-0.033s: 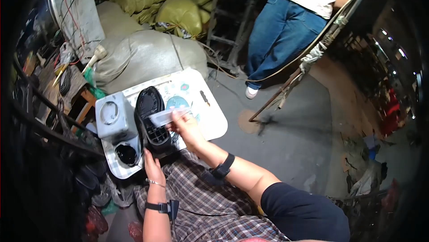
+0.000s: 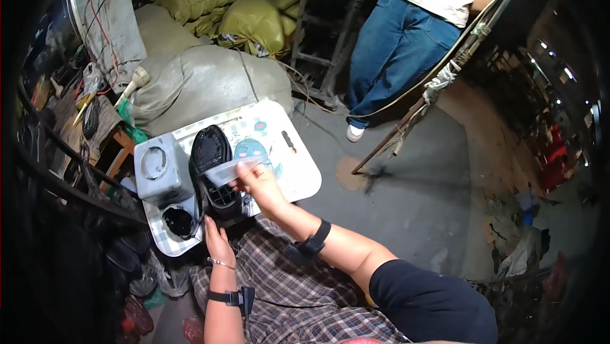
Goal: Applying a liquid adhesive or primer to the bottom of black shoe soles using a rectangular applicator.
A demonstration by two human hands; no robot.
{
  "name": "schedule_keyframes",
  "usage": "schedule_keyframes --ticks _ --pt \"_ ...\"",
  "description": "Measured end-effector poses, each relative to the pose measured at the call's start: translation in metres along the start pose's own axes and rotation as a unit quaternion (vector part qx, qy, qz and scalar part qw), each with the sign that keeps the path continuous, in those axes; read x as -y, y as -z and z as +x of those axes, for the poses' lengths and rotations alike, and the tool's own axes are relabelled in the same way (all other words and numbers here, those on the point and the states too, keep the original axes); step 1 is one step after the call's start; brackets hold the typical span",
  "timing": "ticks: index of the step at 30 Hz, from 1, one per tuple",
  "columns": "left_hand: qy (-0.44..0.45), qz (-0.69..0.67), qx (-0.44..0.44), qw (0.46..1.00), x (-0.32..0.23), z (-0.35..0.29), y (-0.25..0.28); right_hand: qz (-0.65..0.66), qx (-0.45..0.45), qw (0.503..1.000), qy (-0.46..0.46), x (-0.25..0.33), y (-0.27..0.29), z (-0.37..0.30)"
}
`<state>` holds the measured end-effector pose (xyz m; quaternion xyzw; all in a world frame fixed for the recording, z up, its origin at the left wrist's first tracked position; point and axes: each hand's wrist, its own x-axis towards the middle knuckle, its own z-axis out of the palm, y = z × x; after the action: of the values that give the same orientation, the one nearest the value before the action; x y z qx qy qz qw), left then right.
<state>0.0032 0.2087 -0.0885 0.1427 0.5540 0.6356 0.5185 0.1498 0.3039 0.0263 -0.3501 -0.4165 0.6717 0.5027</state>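
Note:
A black shoe sole [image 2: 211, 144] with a gridded heel lies lengthwise on a white patterned tray-top [image 2: 304, 175]. My right hand [image 2: 255, 182] pinches a whitish, flat plastic scraper [image 2: 222, 171] and holds its blade across the middle of the sole. Close beside the sole's near end is my left hand [image 2: 217, 240], its fingers stretched out; whether they touch the heel I cannot tell. Left of the sole stands a pale square plastic container [image 2: 162, 175] with a round, dark-smeared ring on top. In front of it is an opening filled with black paste [image 2: 178, 221].
A large grey sack [image 2: 210, 80] bulges behind the tray, with yellow-green sacks [image 2: 260, 23] farther back. A person in jeans [image 2: 406, 52] stands beyond, near a slanted pole [image 2: 406, 121] and a metal ladder [image 2: 324, 33]. Tools and cables crowd a bench [image 2: 95, 118] at left.
The scraper and my right hand have shifted slightly left over the sole. My left hand stays beside the heel. The whole view has moved slightly.

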Motion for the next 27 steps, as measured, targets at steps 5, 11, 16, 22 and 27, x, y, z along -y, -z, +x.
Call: schedule_keyframes --ticks 5,11,16,22,27 --pt "-0.025 0.007 0.088 0.996 0.011 -0.013 0.011 -0.191 0.011 0.979 0.076 -0.012 -0.020 0.001" --pt "0.041 0.013 0.050 0.998 -0.023 -0.067 0.009 0.066 -0.142 0.987 0.021 0.013 0.035 0.022" --pt "0.049 0.024 0.031 0.998 -0.026 -0.078 0.027 0.037 -0.254 0.966 -0.040 -0.040 0.114 0.029" --pt "0.050 0.016 0.046 0.998 -0.031 -0.070 0.010 0.022 -0.244 0.961 -0.126 -0.071 0.152 0.044" --pt "0.007 -0.019 0.040 0.999 -0.031 -0.044 -0.004 0.065 -0.235 0.946 -0.215 -0.061 0.167 0.029"
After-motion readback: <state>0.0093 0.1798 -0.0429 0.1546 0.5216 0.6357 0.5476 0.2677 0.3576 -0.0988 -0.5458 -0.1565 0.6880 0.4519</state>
